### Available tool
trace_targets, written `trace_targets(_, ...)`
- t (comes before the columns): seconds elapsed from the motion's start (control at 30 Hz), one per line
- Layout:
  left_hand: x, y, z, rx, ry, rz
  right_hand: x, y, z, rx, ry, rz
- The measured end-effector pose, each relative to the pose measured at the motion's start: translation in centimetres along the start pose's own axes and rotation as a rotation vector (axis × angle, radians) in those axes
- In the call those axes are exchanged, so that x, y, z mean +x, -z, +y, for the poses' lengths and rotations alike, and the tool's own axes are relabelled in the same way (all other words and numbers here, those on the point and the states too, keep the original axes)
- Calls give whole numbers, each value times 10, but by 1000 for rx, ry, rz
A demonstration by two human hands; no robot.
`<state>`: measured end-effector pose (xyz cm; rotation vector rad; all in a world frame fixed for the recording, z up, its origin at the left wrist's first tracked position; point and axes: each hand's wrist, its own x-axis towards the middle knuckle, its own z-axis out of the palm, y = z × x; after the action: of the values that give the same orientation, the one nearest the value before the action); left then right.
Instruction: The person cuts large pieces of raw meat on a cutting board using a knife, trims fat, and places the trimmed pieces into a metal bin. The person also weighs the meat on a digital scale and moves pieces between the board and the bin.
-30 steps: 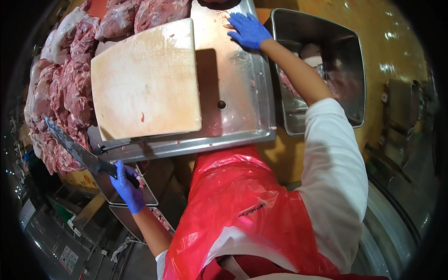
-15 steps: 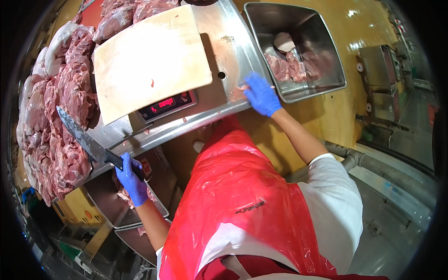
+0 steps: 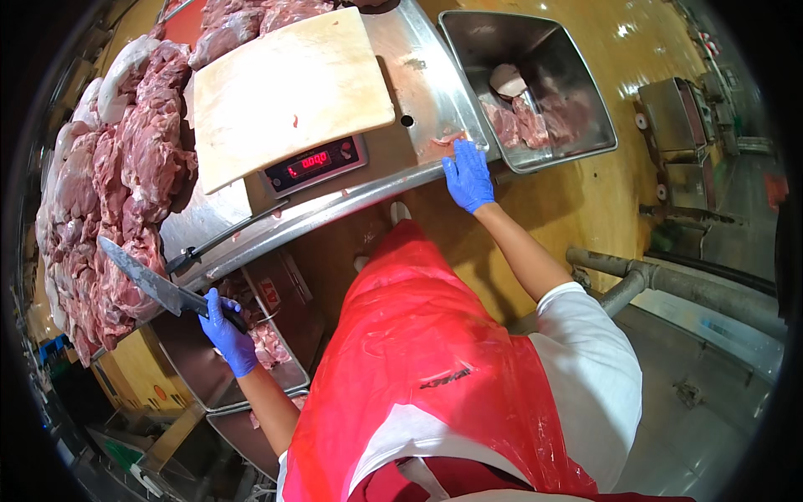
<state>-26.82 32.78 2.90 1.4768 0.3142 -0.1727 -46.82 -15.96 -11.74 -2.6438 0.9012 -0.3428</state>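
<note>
From the head view, the left hand (image 3: 227,333) in a blue glove is wrapped round the handle of a butcher's knife (image 3: 150,284), blade pointing up-left beside the heap of raw meat (image 3: 117,192). The right hand (image 3: 467,176), fingers spread flat, rests on the front edge of the steel table (image 3: 418,92), touching a small meat scrap (image 3: 447,138). A second ago that hand was far up by the cutting board (image 3: 288,92); it has drawn back toward the metal tub (image 3: 535,84) of trimmings, so the scrap looks bound for the tub, while the knife has barely shifted
</note>
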Motion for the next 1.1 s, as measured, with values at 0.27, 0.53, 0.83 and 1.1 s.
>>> trace_targets(0.27,-2,-37,13,-5,-56,-6,170,-9,-38,45,541,-164)
trace_targets(0.53,-7,-60,6,141,-144,-29,136,22,44,-85,696,-233)
trace_targets(0.83,7,-38,-17,-89,-3,-1,30,-19,-30,-54,87,139)
trace_targets(1.1,-1,60,-12,91,-82,-36,-12,-66,-179,-24,194,141)
